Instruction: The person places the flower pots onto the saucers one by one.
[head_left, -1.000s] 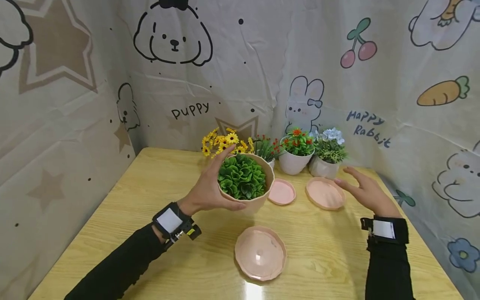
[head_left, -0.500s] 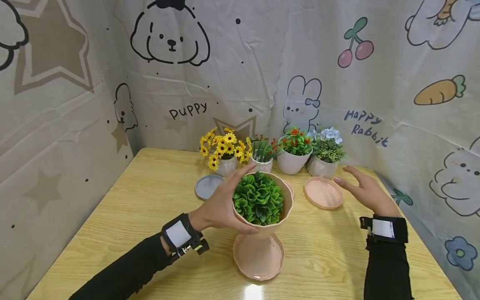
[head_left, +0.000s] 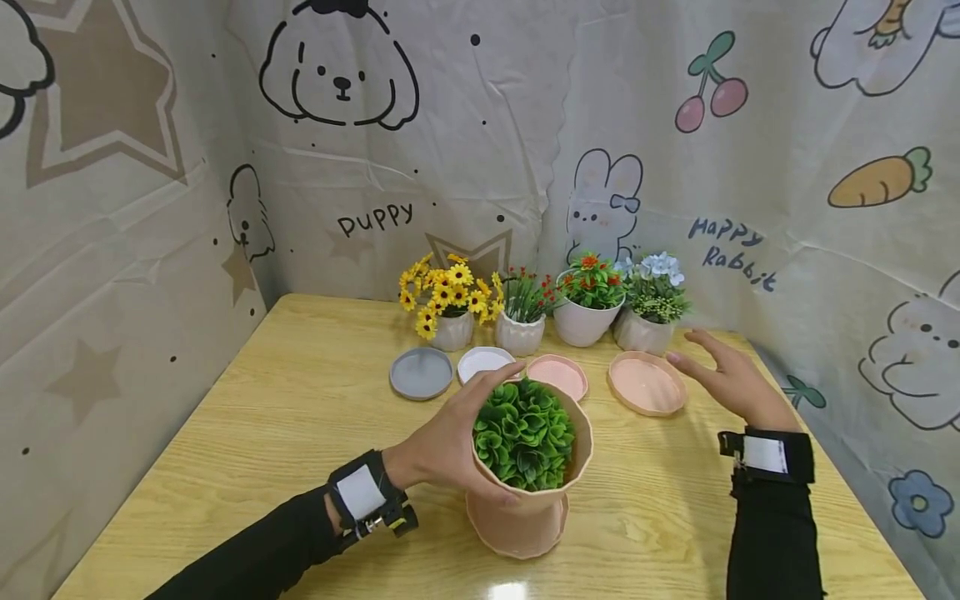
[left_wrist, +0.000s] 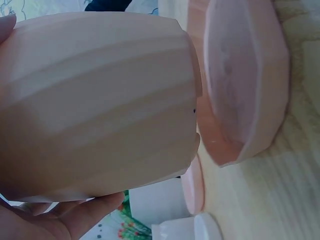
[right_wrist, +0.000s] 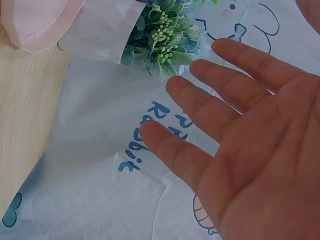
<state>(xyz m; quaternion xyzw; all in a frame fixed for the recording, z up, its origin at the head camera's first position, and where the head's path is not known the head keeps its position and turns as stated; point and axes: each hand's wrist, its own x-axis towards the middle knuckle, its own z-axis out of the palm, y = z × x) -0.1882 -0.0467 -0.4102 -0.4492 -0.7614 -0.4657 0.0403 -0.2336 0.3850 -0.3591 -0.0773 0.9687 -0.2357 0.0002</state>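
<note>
A peach flower pot (left_wrist: 100, 105) with a leafy green plant (head_left: 525, 435) is in my left hand (head_left: 453, 446), thumb on the near side and fingers round the far side. The pot hangs over a peach saucer (head_left: 517, 529); in the left wrist view a narrow gap shows between its base and that saucer. My right hand (head_left: 738, 383) is held above the table's right side with its fingers extended, holding nothing. Closest to it are another peach saucer (head_left: 647, 383) and a white pot (head_left: 643, 335) with pale blue flowers (right_wrist: 165, 40).
Along the back stand pots with yellow flowers (head_left: 450, 292), red-tipped stems (head_left: 525, 296) and orange-red blooms (head_left: 591, 283). A grey saucer (head_left: 422, 373), a white saucer (head_left: 483, 362) and a pink saucer (head_left: 558, 375) lie in front of them. Printed curtains enclose the wooden table (head_left: 300, 375).
My left hand has brought the potted plant rightward and toward me, over the near saucer. The grey and white saucers have come into sight behind it. My right hand has stayed put.
</note>
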